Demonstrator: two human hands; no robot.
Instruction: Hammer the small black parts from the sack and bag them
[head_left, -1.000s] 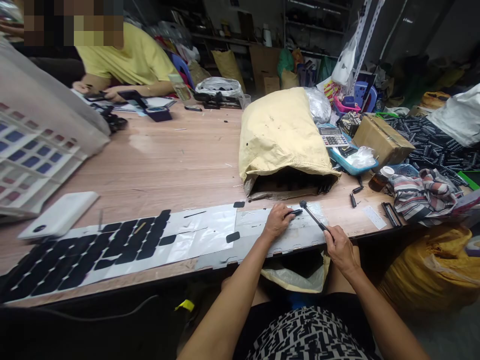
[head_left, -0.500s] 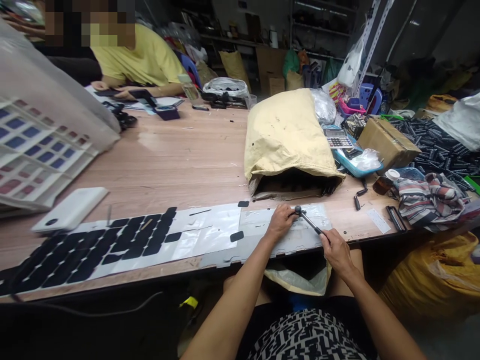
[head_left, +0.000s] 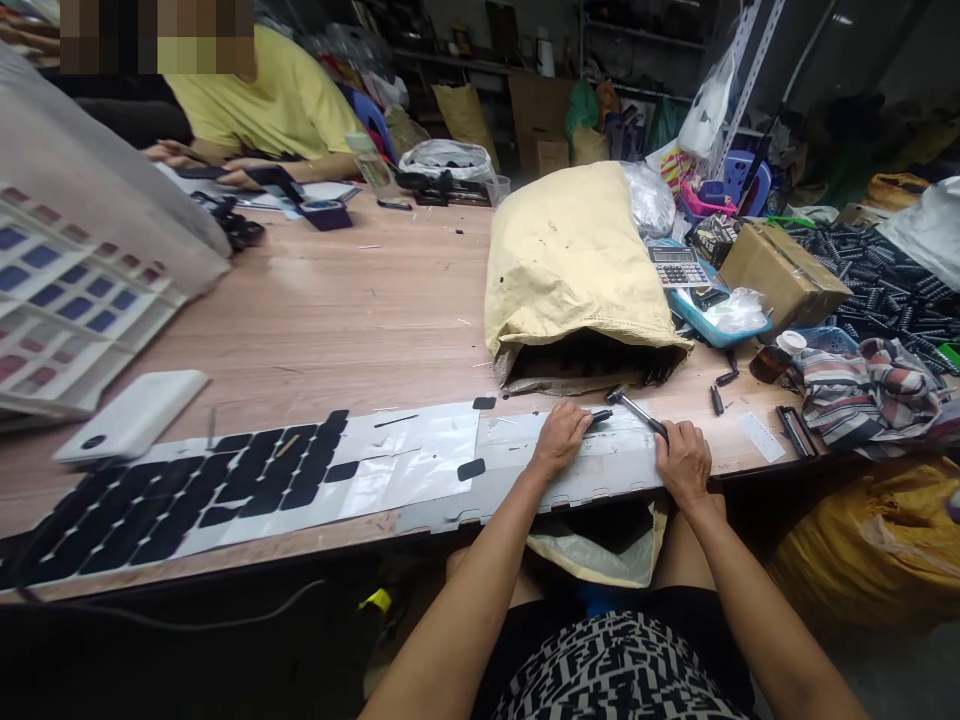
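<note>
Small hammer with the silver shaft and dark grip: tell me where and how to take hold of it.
Probably best by the dark grip, from the near right side, where the person's right hand holds it. The silver shaft slants away toward the far left, so this end lies nearest, opposite the metal head.

And out to the right, 1 calculator [head_left: 674, 262] sits by a blue tray [head_left: 718, 329], a brown box [head_left: 784, 275] just beside! Nearer, a white-capped bottle [head_left: 769, 364] is close to a striped cloth [head_left: 870, 385]. Swing left: a white crate [head_left: 71, 335], a white case [head_left: 135, 415] near it, and across the table [head_left: 375, 310], 1 person [head_left: 289, 100] in yellow, 1 blue chair [head_left: 370, 122] behind!
</note>
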